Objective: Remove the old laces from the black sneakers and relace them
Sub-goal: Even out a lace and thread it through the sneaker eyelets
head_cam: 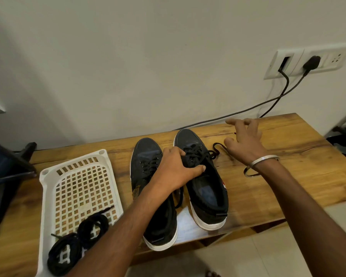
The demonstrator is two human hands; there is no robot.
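Observation:
Two black sneakers with white soles stand side by side on the wooden table (268, 176), toes toward the wall. My left hand (177, 168) grips the laced tongue area of the right sneaker (206, 188), thumb curled over its collar. The left sneaker (146, 156) is partly covered by my left forearm. A loose end of the right sneaker's black lace (218, 149) loops out onto the table. My right hand (243, 139), a metal bangle on its wrist, hovers above that loop with fingers spread and holds nothing.
A white plastic basket (78, 182) sits left of the sneakers with two coiled black laces (78, 242) in its near end. Two black cables (268, 102) run from wall sockets down behind the table. A dark stand (10, 166) is at the far left.

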